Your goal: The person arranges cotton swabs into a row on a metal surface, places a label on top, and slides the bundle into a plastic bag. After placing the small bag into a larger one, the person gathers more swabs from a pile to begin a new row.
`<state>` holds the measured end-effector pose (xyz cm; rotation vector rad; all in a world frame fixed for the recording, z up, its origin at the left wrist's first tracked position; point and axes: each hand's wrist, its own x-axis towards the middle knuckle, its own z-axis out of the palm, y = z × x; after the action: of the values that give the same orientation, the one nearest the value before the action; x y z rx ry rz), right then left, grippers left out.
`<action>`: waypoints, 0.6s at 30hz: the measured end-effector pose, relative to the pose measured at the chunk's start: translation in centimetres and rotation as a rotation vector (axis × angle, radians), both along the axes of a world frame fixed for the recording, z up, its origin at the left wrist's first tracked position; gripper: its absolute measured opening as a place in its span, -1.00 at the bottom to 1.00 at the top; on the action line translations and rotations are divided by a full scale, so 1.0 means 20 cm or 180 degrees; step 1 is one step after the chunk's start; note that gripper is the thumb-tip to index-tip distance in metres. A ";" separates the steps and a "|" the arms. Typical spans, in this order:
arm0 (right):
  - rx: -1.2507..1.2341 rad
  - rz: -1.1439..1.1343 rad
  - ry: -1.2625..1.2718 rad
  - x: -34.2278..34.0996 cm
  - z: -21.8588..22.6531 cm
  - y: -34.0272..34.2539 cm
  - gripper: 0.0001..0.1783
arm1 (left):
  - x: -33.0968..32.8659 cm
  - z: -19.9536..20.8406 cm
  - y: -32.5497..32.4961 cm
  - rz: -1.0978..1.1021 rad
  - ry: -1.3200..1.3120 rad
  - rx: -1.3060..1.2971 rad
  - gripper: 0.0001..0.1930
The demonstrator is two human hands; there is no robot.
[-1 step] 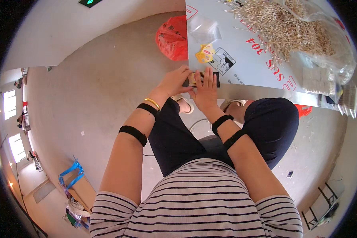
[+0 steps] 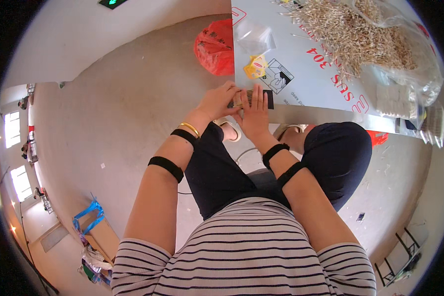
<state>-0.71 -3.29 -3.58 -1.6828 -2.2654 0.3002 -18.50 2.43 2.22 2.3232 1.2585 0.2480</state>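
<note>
I log one dark striped piece (image 2: 269, 100), left grip (image 2: 217, 102) pinching its left end, right grip (image 2: 255, 116) spread flat across, seemingly steadying it.

The held piece (image 2: 270, 99) is black with yellowish stripes, the shirt (image 2: 241, 237) dark-striped white.

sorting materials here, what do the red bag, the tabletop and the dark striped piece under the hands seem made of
Red bag: thin plastic, slightly shiny with visible creases.
Tabletop: probably metal, from the smooth silvery edge, with a pale printed surface.
Dark striped piece: perhaps card or plastic, matte and flat at its exposed end, but too covered to tell.
</note>
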 end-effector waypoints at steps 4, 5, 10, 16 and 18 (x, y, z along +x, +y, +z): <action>-0.0030 -0.0006 -0.0063 -0.06 0.02 -0.02 0.00 | 0.01 -0.02 -0.02 0.0140 -0.0071 -0.0101 -0.39; -0.0034 0.0010 -0.0062 -0.07 0.03 -0.02 0.00 | 0.00 -0.02 -0.03 0.0156 -0.0070 -0.0105 -0.39; -0.0168 -0.0056 0.0193 -0.10 0.05 -0.02 0.03 | -0.13 -0.24 -0.10 0.1365 -0.0615 0.0786 -0.36; -0.0122 -0.0089 0.0338 -0.14 0.04 -0.02 0.08 | -0.14 -0.44 -0.23 0.3620 -0.3527 -0.2217 -0.42; -0.0093 -0.0076 0.0403 -0.14 0.02 -0.02 0.08 | -0.07 -0.42 -0.23 0.3584 -0.3693 -0.2204 -0.40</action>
<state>-3.51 -3.69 -3.10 -1.6547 -2.1580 0.4239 -19.96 -2.10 -6.15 0.4528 1.4301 1.0870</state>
